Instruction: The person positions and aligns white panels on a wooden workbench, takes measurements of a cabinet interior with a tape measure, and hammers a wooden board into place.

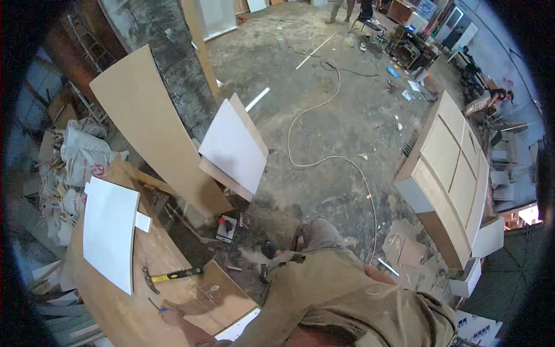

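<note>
At the lower left, my left hand [178, 324] is closed around a slim tool with a dark shaft and a bit of blue [164, 309], which looks like a small screwdriver. It is low over a wooden worktable [118, 309]. Just beyond the hand, a claw hammer [173, 276] with a yellow and black handle lies on the wood. A white panel [110, 234] rests farther up the table, with a small white piece [143, 222] at its right edge. A brown board [222, 292] lies to the right of the hand. My right hand does not show; some bare arm is visible beside my shirt.
A tall tan board [144, 127] and white panels [234, 147] lean by a concrete pillar [167, 58]. A wooden cabinet frame [445, 173] stands at right. A hose [329, 159] winds over the floor. White sacks [84, 153] lie left; two other people are farther off.
</note>
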